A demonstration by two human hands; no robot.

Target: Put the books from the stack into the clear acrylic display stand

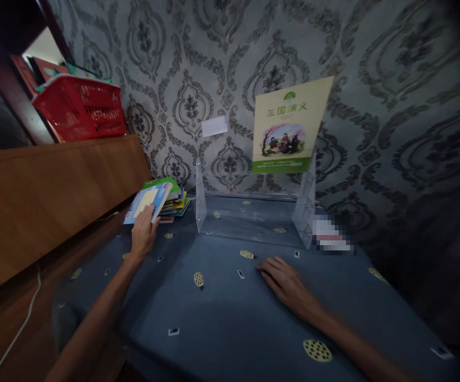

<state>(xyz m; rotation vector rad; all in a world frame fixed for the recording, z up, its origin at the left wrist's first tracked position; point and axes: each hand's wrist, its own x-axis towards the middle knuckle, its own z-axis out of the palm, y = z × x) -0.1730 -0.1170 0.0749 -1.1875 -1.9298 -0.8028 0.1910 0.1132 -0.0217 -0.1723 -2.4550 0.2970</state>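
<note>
My left hand (144, 229) grips a blue book (136, 204) with a pale yellow panel on its cover. The blue book is tilted against a stack of books (179, 204), and its far edge overlaps the green one on top. On the dark blue tablecloth lies my right hand (283, 278), its fingers slightly bent, with nothing in it. In front of the wall stands a clear plastic rack (249, 236) with stepped sides. Above its right end a cream and green book (283, 130) is upright, leaning a little; its support is partly hidden.
At the left, a red plastic basket (84, 109) sits on a brown wooden cabinet (58, 185). A white cable (28, 313) runs below it. A blurred-out item (331, 236) lies right of the rack. White paper (214, 126) shows against the patterned wall.
</note>
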